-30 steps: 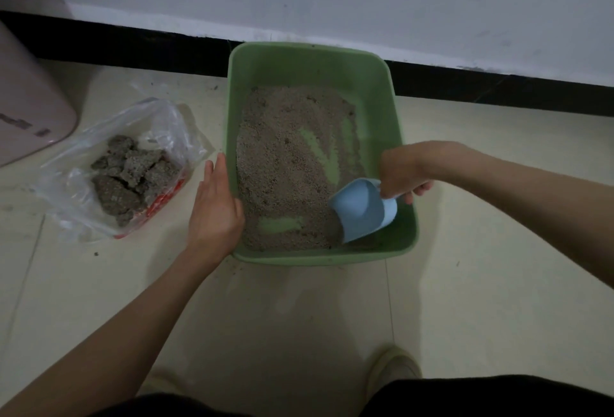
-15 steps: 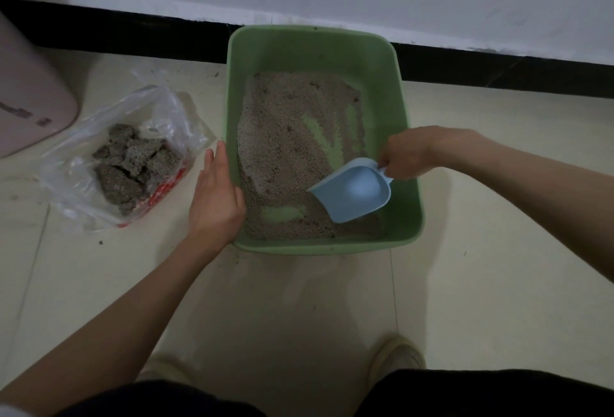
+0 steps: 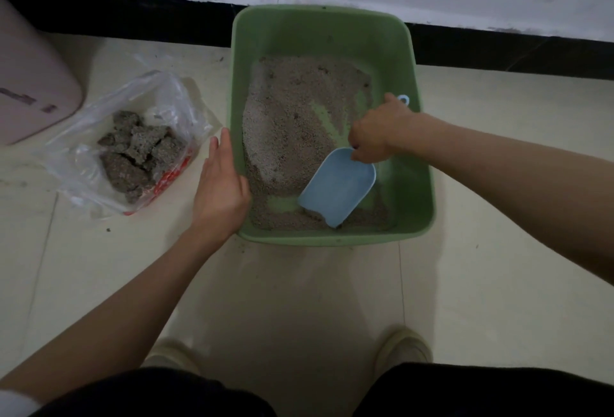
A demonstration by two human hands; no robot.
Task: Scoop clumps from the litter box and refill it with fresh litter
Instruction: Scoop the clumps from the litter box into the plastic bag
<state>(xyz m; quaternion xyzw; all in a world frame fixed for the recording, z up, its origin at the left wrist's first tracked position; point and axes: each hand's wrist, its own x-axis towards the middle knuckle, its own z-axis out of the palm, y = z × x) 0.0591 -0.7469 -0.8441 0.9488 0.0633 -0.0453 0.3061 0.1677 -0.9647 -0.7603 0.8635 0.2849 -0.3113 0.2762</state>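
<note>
Scooping step, late by the look of it. Right hand (image 3: 375,137) clasping the scoop (image 3: 337,185), tip dug into litter (image 3: 292,124) at the near end of the box (image 3: 422,177). Left hand (image 3: 221,187) spread flat against the box's left wall. Clumps (image 3: 139,154) bagged on the floor, left. Next, likely: lift and sift without spilling.

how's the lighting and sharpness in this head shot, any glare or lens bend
Head view: dim and flat, with only a soft shadow on the floor below the litter box; faint sheen on the plastic bag, no harsh glare; the scoop and both hands look fairly sharp; the baseboard bows, a wide-angle effect.
</note>
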